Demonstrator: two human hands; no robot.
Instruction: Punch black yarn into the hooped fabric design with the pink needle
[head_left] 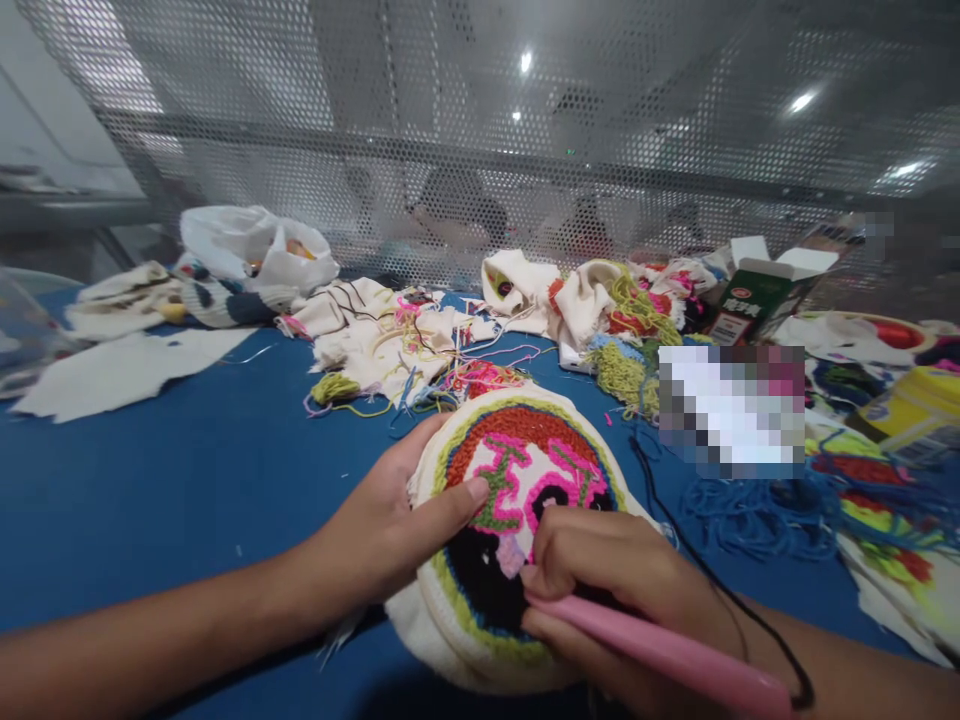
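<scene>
My left hand grips the left side of a round embroidery hoop covered in cream cloth, its thumb lying on the stitched face. Looped yarn fills much of the cloth: a yellow-green ring, rust-red above, black below, with pink and green shapes in the middle. In my right hand is a pink punch needle, its tip end at the lower middle of the design and hidden by my fingers. Black yarn runs from the back end of the handle over my right wrist to the table.
Cloth scraps and yarn tangles lie across the back of the blue table. A white plastic bag sits back left. At right are a green box, blue yarn and a yellow package. A perforated metal screen stands behind.
</scene>
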